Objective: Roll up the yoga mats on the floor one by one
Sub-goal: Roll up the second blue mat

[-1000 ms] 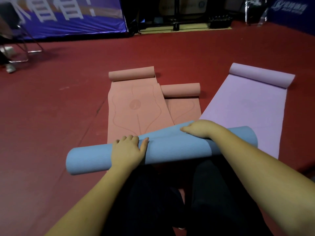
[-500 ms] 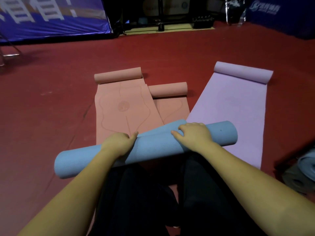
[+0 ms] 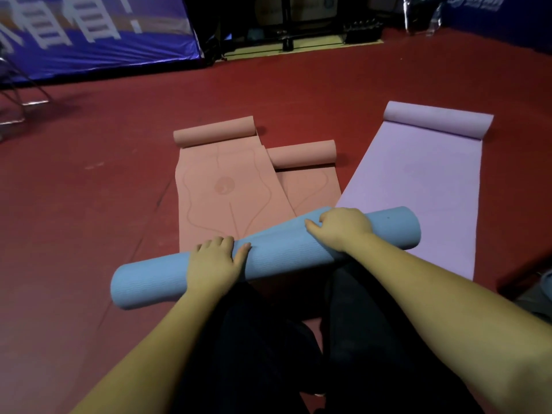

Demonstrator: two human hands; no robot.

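Note:
A blue yoga mat (image 3: 277,255), rolled into a thick tube, lies slanted across my knees. My left hand (image 3: 213,259) grips it left of the middle, fingers over the far side and thumb spread on top. My right hand (image 3: 340,227) holds it further right, fingers curled over the loose outer edge. Beyond the roll lie two salmon mats, a left one (image 3: 221,186) and a right one (image 3: 307,186), and a lilac mat (image 3: 418,189). Each is spread flat with only its far end rolled.
The floor is dark red (image 3: 89,219). A blue banner (image 3: 95,34) and chair legs (image 3: 18,94) stand at the far left, dark equipment at the back. Something grey (image 3: 537,294) lies at the right edge.
My left hand has shifted on the roll, its thumb now spread out on top. The blue roll has stayed across my knees, and my right hand keeps its hold.

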